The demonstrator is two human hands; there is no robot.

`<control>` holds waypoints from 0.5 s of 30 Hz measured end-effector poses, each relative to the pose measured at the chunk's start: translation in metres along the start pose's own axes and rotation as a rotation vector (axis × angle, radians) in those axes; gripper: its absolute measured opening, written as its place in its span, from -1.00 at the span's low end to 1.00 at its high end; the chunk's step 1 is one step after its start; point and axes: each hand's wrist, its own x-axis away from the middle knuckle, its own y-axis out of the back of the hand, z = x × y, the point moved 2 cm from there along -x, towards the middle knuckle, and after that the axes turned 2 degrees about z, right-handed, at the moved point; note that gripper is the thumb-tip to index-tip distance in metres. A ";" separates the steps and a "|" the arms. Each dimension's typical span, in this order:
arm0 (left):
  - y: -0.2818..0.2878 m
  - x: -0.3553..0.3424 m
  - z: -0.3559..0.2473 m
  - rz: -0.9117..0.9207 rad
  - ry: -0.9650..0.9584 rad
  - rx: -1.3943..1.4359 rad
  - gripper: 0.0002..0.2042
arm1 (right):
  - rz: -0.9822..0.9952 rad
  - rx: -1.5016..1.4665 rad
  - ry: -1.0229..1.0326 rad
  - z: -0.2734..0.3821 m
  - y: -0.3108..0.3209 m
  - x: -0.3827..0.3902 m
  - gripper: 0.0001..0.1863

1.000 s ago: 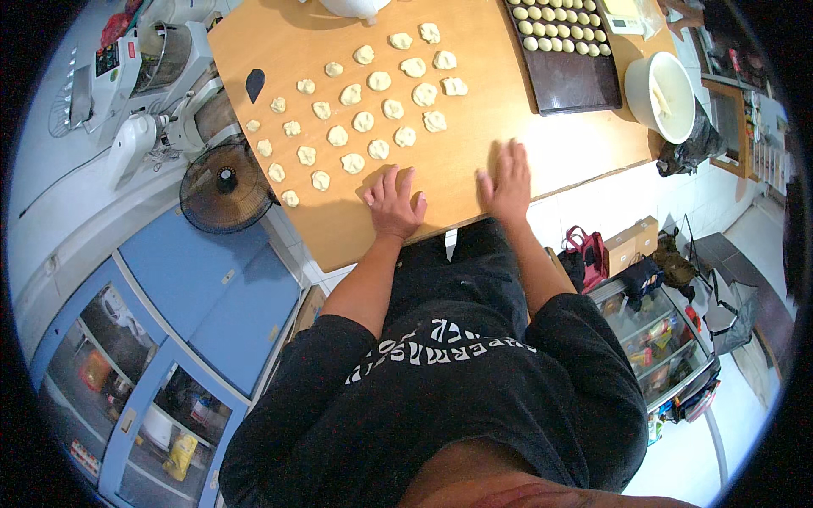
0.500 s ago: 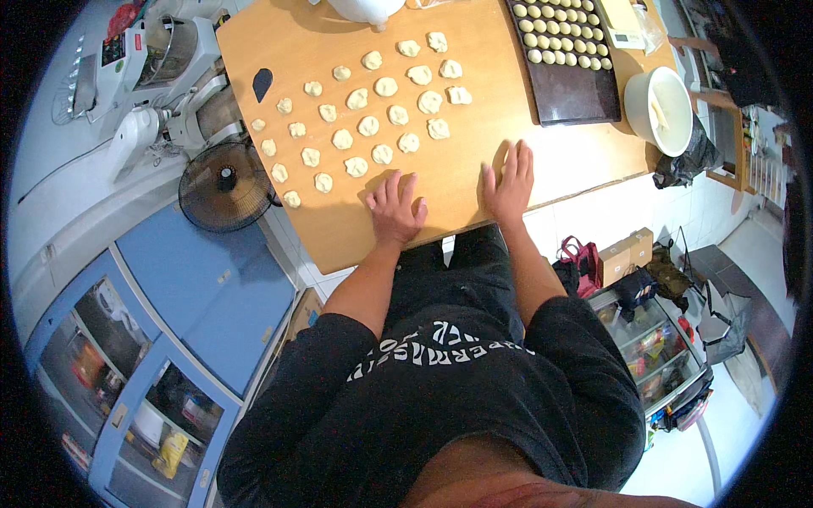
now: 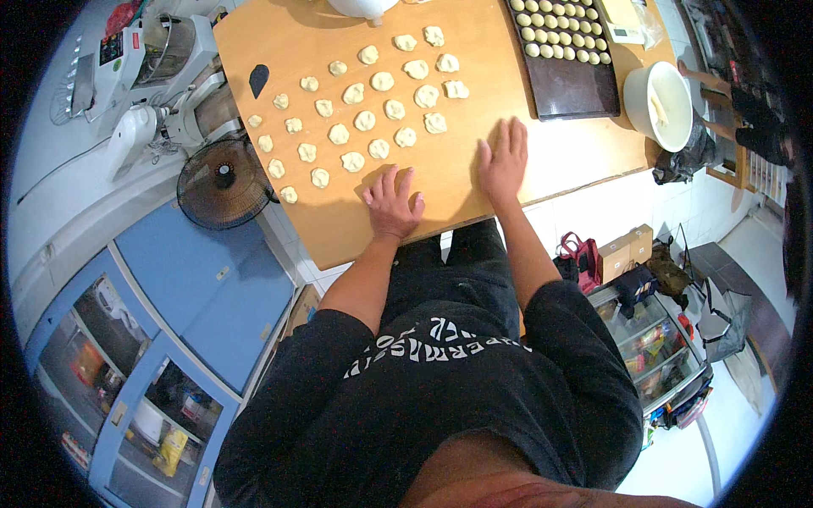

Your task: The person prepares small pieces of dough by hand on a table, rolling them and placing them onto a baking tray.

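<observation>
My left hand (image 3: 395, 203) rests near the front edge of the wooden table (image 3: 339, 224), fingers spread and slightly bent. To its right, my right hand (image 3: 506, 161) lies low over the tabletop, palm down with fingers stretched forward. Whatever may be under either palm is hidden. Ahead and to the left, several rough pieces of pale dough (image 3: 365, 120) lie in loose rows. Closest to my left hand is one dough piece (image 3: 378, 149) just beyond its fingertips. At the far right, smooth round dough balls (image 3: 561, 38) fill the far part of a dark baking tray (image 3: 576, 93).
A dark scraper (image 3: 259, 80) lies at the table's left. Right of the tray are a kitchen scale (image 3: 625, 32) and a white tub (image 3: 635, 108) holding something pale. A fan (image 3: 224, 173) and mixer (image 3: 140, 127) stand left. Another person (image 3: 754, 110) is partly visible far right.
My right hand has slid slightly forward and left, its fingers pointing farther up the table. My left hand has barely moved. The whole view has shifted a little.
</observation>
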 end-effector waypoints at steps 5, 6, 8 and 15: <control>0.001 -0.005 -0.001 0.020 -0.012 -0.020 -0.39 | 0.235 -0.039 0.308 0.037 -0.020 0.021 -0.36; 0.002 -0.004 -0.001 0.008 -0.012 -0.016 -0.39 | 0.237 -0.039 0.311 0.032 -0.016 0.038 -0.36; 0.002 -0.001 0.000 0.001 -0.007 -0.009 -0.39 | 0.290 0.025 0.346 0.011 -0.009 0.069 -0.34; -0.001 -0.003 0.000 -0.024 -0.024 -0.016 -0.39 | -0.006 -0.024 -0.012 0.012 -0.012 -0.016 -0.39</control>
